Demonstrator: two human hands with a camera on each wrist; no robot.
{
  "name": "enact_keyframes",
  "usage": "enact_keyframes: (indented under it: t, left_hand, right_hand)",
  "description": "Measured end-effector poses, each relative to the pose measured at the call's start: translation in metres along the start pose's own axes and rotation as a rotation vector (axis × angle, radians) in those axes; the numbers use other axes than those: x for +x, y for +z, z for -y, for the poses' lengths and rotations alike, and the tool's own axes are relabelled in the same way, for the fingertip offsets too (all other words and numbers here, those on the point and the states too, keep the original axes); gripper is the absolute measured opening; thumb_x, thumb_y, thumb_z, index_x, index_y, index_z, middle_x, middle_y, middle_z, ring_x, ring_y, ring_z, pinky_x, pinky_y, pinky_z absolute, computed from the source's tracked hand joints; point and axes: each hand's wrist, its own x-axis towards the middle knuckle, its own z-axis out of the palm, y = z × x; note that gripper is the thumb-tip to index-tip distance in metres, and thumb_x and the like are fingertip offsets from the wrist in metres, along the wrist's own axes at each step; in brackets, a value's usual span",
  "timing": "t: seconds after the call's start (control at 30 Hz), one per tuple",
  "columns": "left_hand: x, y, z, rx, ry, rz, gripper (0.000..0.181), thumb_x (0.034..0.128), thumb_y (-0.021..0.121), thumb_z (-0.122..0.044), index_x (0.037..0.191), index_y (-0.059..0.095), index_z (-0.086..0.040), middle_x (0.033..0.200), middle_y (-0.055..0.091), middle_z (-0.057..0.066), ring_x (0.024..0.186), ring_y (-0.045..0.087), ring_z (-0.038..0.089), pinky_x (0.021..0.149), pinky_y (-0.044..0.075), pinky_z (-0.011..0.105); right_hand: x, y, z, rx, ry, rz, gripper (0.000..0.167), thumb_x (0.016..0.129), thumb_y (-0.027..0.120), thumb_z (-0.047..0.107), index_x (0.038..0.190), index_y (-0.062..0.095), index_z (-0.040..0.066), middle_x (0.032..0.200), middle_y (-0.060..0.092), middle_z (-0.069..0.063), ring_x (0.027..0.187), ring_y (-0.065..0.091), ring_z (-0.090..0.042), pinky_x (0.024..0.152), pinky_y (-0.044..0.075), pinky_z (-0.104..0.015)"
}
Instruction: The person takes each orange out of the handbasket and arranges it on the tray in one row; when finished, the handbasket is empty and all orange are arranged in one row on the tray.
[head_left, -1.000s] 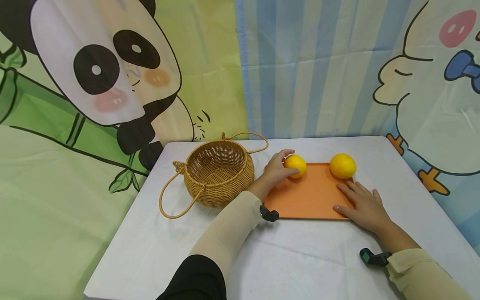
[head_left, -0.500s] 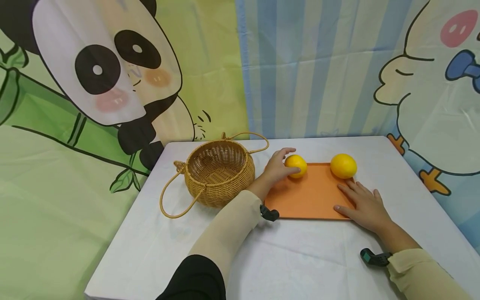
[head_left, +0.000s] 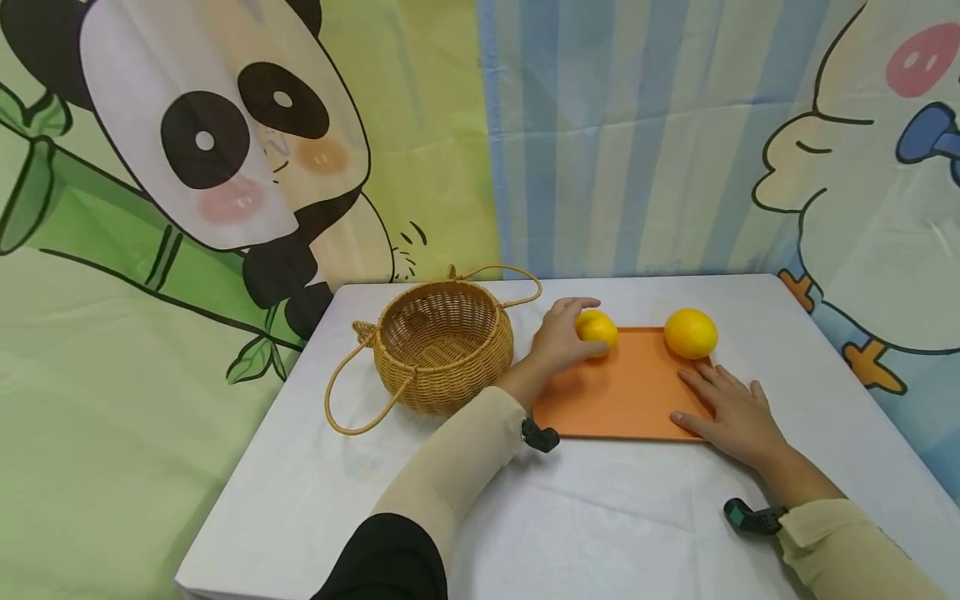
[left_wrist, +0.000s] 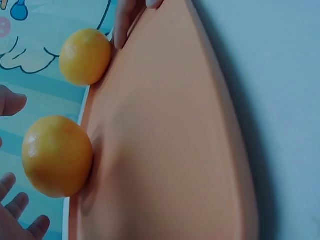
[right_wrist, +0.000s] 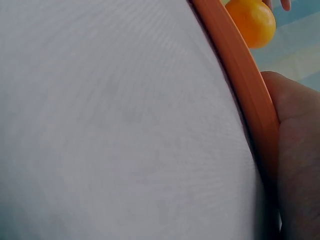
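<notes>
Two round yellow-orange oranges sit on a flat orange tray [head_left: 622, 392], both near its far edge. Around the left orange [head_left: 600, 332], my left hand [head_left: 561, 340] spreads its thumb and fingers; in the left wrist view a gap shows between the fingertips [left_wrist: 39, 226] and the orange's skin. My right hand [head_left: 735, 417] lies with straight fingers on the tray's right edge, its fingertips just below the right orange [head_left: 691, 333]. In the right wrist view the thumb [right_wrist: 285, 95] rests against the tray's rim.
A woven wicker basket [head_left: 442, 392] with two handles splayed outward stands left of the tray, beside the left forearm. A white cloth [head_left: 585, 508] covers the table. Cartoon-printed curtains [head_left: 600, 142] hang right behind the table's far edge.
The head view has shifted slightly. My left hand has edged a little to the right around the left orange. The right hand, tray, basket and both oranges keep their places.
</notes>
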Motion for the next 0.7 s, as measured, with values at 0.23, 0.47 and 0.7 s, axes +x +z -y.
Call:
enact_keyframes:
  t: [0.23, 0.47, 0.7]
  left_hand:
    - [-0.014, -0.003, -0.005, 0.115, 0.049, 0.004, 0.074, 0.0827, 0.090, -0.040, 0.150, 0.059, -0.037, 0.163, 0.042, -0.002, 0.145, 0.044, 0.026, 0.107, 0.046, 0.049]
    - [-0.027, -0.003, -0.007, 0.238, 0.082, -0.005, 0.079, 0.0804, 0.091, -0.050, 0.150, 0.056, -0.039, 0.165, 0.038, -0.002, 0.148, 0.041, 0.026, 0.110, 0.045, 0.051]
    - [-0.038, -0.005, -0.005, 0.341, 0.115, 0.023, 0.086, 0.0796, 0.088, -0.061, 0.154, 0.054, -0.036, 0.167, 0.037, 0.002, 0.152, 0.038, 0.026, 0.122, 0.033, 0.050]
  right_hand:
    - [-0.001, 0.001, -0.001, -0.010, 0.002, -0.006, 0.093, 0.098, 0.062, 0.068, 0.164, 0.040, 0.006, 0.169, 0.026, -0.031, 0.153, 0.018, -0.058, 0.113, -0.005, -0.084]
    - [0.000, 0.001, -0.001, -0.009, 0.007, -0.003, 0.094, 0.097, 0.063, 0.068, 0.164, 0.040, 0.006, 0.170, 0.026, -0.031, 0.153, 0.018, -0.059, 0.113, -0.006, -0.084]
    - [0.001, -0.001, 0.001, -0.008, 0.002, 0.016, 0.093, 0.098, 0.063, 0.067, 0.164, 0.040, 0.005, 0.170, 0.024, -0.031, 0.153, 0.018, -0.059, 0.112, -0.005, -0.085]
